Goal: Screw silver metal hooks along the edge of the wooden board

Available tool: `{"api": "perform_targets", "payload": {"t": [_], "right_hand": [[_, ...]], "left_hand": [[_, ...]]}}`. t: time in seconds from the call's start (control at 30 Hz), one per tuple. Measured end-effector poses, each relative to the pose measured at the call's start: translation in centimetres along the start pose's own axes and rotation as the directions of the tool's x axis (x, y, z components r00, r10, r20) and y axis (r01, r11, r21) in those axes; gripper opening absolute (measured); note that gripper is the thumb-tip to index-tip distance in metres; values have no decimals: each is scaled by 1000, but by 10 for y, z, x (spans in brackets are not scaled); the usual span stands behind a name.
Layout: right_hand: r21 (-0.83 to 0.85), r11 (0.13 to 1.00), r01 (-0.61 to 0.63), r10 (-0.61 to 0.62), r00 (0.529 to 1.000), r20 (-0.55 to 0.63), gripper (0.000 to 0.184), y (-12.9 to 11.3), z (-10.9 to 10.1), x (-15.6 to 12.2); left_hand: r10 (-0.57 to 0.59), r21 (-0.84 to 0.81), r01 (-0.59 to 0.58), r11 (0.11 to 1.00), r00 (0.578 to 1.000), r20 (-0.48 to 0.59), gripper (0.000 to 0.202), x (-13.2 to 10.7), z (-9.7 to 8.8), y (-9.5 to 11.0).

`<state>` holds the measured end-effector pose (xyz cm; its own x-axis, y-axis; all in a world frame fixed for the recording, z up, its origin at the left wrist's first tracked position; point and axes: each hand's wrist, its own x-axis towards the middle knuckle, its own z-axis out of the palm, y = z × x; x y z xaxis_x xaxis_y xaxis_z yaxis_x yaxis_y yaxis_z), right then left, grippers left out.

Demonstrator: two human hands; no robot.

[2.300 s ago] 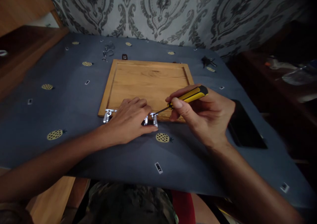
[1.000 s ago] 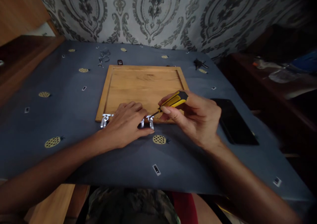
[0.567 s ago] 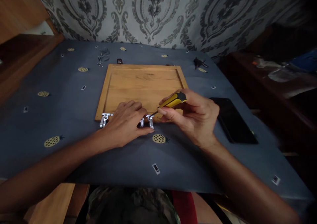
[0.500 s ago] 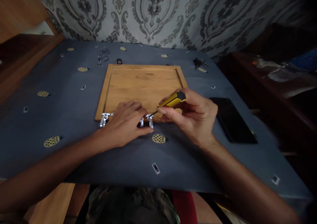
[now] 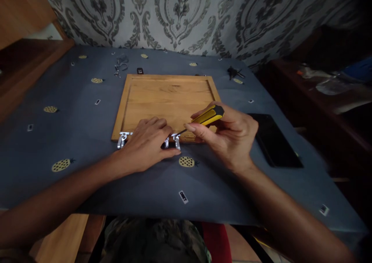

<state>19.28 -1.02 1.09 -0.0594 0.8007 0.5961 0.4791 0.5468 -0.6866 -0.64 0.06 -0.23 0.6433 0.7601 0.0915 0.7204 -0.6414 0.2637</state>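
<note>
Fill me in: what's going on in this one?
A person is working at a blue-grey covered table. The right hand holds a yellow-and-black screwdriver, its tip at a silver metal fitting on the near edge of a framed wooden panel. The left hand lies over that edge, thumb beside the fitting; its exact grip is hidden. Another fitting shows left of it. A dark flat device lies to the right.

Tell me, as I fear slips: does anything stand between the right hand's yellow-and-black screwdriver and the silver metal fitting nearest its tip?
Nothing visible does. The yellow-and-black screwdriver in the right hand points at the silver metal fitting; the left hand lies beside that path.
</note>
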Motion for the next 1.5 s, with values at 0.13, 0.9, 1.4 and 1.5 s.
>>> {"api": "perform_targets", "payload": {"t": [0.13,0.9,1.4,1.5], "right_hand": [[-55,998,14,-16,999,-37,42,0,3,-3],[260,964,-55,28,994,106,18,-10,-6,2],[201,976,81,-55,990,-132,13,-15,-10,2],[215,976,40,-17,994,-105,17,-13,-8,2]], "left_hand": [[-5,9,4,1000,1000,10,39,0,-1,1],[6,-13,-6,1000,999,32,40,0,-2,0],[-3,-24,4,1000,1000,8,38,0,-2,1],[-3,-17,4,1000,1000,16,39,0,-2,0]]}}
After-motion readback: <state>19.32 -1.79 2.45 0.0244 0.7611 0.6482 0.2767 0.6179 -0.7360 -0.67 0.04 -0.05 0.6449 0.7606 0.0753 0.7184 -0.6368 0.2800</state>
